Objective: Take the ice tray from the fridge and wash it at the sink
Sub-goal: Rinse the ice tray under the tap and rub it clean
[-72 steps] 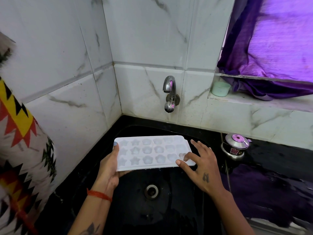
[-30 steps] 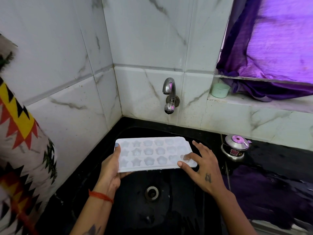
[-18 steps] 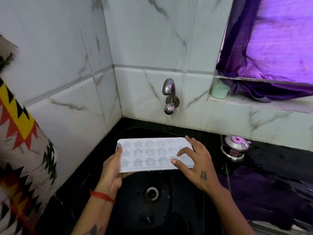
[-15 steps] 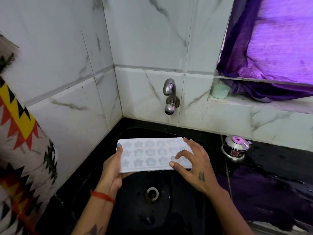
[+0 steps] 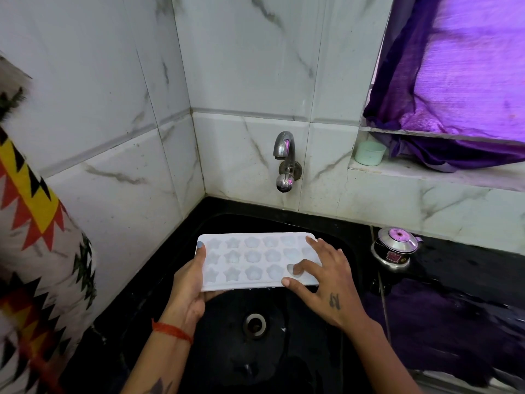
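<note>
A white ice tray with star and flower moulds is held level over the black sink, above the drain. My left hand grips its left end, thumb on top. My right hand rests on the tray's right end with fingers spread, the index fingertip pressed into a mould in the front row. The steel tap on the back wall is just beyond the tray, and no water runs from it.
A small steel pot stands on the black counter right of the sink. A pale green cup sits on the window ledge under a purple curtain. Patterned cloth hangs at the left. White tiled walls close the corner.
The left hand keeps the tray still. The right hand's fingers have shifted over the tray's right end, moving from mould to mould along the front row.
</note>
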{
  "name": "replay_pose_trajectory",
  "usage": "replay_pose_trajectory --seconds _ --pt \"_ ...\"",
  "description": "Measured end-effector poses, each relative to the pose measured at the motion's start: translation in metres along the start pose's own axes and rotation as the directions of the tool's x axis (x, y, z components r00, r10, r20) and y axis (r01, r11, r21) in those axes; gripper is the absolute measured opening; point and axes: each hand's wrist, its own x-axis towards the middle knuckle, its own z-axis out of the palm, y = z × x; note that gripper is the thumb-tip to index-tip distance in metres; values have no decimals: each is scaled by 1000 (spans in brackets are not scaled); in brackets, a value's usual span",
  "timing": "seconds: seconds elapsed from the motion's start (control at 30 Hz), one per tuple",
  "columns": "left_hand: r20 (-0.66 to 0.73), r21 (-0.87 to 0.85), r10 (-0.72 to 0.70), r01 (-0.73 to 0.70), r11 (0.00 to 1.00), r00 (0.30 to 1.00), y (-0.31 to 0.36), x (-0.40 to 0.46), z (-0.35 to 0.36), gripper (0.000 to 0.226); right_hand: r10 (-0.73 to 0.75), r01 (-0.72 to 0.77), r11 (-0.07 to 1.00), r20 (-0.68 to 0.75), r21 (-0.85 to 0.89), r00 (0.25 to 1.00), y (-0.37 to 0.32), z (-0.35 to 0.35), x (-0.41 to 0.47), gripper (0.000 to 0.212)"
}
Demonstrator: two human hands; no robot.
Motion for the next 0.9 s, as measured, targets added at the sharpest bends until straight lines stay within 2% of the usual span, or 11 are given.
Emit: replay_pose_trajectory --seconds 0.27,0.53,0.9 --pt "-1 12 1 -1 1000 1000 0 0 -1 38 36 -38 998 39 49 999 -1 -1 0 68" --pt "-9 11 2 -2 1000 1000 1 -2 1 36 28 -31 993 26 117 999 0 0 -1 59" --pt "-9 7 7 -7 1000 1000 1 -1 0 34 11 -11 1000 1 19 1000 1 0 -1 62"
